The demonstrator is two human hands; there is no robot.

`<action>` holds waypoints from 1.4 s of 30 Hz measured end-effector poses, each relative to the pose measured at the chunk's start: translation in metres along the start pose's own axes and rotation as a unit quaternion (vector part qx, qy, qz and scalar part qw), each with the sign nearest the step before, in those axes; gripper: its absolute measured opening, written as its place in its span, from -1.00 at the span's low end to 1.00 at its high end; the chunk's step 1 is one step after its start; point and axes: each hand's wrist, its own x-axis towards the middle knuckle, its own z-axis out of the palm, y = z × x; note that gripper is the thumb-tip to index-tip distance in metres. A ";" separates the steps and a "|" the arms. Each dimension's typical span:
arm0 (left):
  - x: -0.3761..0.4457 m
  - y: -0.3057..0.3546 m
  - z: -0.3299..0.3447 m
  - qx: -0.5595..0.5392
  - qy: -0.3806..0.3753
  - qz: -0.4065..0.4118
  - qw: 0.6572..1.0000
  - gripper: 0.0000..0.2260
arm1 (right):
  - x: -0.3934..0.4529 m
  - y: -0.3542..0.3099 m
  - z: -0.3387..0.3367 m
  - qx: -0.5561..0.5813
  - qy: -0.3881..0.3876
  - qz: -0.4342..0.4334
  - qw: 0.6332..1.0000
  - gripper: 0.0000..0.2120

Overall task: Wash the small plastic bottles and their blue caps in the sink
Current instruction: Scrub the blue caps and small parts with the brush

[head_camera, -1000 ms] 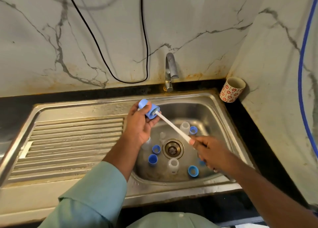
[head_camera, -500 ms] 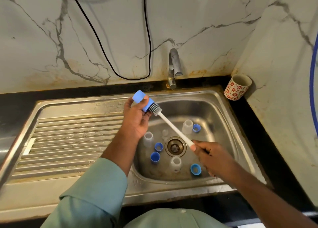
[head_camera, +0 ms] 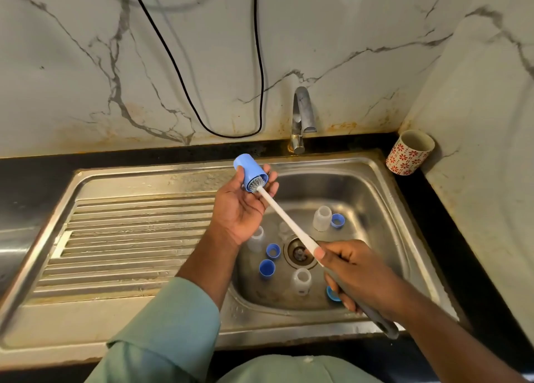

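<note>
The left hand point(head_camera: 241, 209) is raised above the left edge of the sink basin point(head_camera: 384, 197), palm turned up. It holds a blue cap point(head_camera: 250, 171) between the thumb on the far side and the fingertips point(head_camera: 271, 177) on the near side; the fingers are curled only a little, so the grip is light and pinching, not a full fist. The open mouth of the cap points down and to the right, toward the other hand.

The right hand point(head_camera: 355, 272) is closed around the handle of a bottle brush point(head_camera: 286, 223), with the thumb laid along the white shaft and the other fingers wrapped under it. The dark end of the handle comes out below the wrist. The bristle head of the brush is inside the mouth of the held cap (only the outer bristles can be seen).

In the basin, around the drain point(head_camera: 299, 252), stand the other items. One small plastic bottle point(head_camera: 322, 217) is behind the drain with a blue cap point(head_camera: 337, 220) touching it on the right. Another bottle point(head_camera: 301, 281) stands in front of the drain. A third bottle point(head_camera: 256, 239) is partly hidden by the left wrist. Two blue caps point(head_camera: 273, 251) point(head_camera: 267, 269) lie left of the drain, and one more point(head_camera: 332, 294) is partly covered by the right hand.

The tap point(head_camera: 302, 116) is at the back, and no water can be seen coming out. A flowered cup point(head_camera: 409, 154) stands in the right corner of the counter.
</note>
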 end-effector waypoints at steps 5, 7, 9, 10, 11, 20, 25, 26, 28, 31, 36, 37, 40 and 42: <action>0.000 0.001 -0.002 -0.003 0.053 0.037 0.998 -0.55 | 0.002 0.001 0.001 -0.023 0.035 -0.023 0.999 -0.83; 0.002 0.004 -0.004 -0.001 0.090 0.060 0.994 -0.59 | 0.001 -0.002 0.003 -0.029 0.002 -0.042 0.999 -0.91; 0.004 0.010 -0.007 -0.020 0.120 0.078 0.989 -0.59 | 0.004 -0.003 0.001 -0.033 0.029 -0.049 0.998 -0.80; 0.004 0.011 -0.009 -0.023 0.129 0.085 0.988 -0.58 | 0.006 -0.004 0.000 -0.039 0.055 -0.051 0.996 -0.73; 0.004 0.010 -0.009 -0.022 0.130 0.088 0.987 -0.58 | 0.008 -0.004 0.001 -0.047 0.076 -0.055 0.994 -0.69; -0.001 0.017 -0.007 -0.026 0.144 0.080 0.986 -0.61 | 0.002 -0.009 -0.017 0.014 -0.040 -0.042 0.998 -0.72; -0.002 0.022 -0.008 -0.036 0.140 0.075 0.987 -0.61 | -0.005 -0.013 -0.012 -0.031 -0.070 -0.046 0.996 -0.76; -0.004 0.021 -0.009 -0.018 0.145 0.074 0.986 -0.62 | -0.003 -0.014 -0.017 -0.043 -0.057 -0.040 0.997 -0.75; -0.007 0.016 -0.012 0.015 0.146 0.068 0.987 -0.63 | -0.001 -0.016 -0.021 -0.074 -0.022 -0.048 0.996 -0.73; -0.007 0.018 -0.014 0.007 0.141 0.064 0.988 -0.66 | -0.005 -0.018 -0.017 -0.088 -0.059 -0.052 0.993 -0.76; -0.008 0.016 -0.016 0.044 0.148 0.067 0.986 -0.69 | -0.002 -0.026 -0.025 -0.167 -0.019 -0.061 0.984 -0.74; -0.007 0.015 -0.016 0.041 0.150 0.065 0.986 -0.69 | -0.002 -0.026 -0.023 -0.167 -0.036 -0.061 0.983 -0.76; -0.006 0.020 -0.016 0.035 0.165 0.068 0.983 -0.69 | 0.002 -0.028 -0.028 -0.212 -0.026 -0.055 0.975 -0.80; -0.006 0.019 -0.018 0.049 0.163 0.069 0.983 -0.70 | 0.004 -0.031 -0.033 -0.272 0.024 -0.076 0.959 -0.77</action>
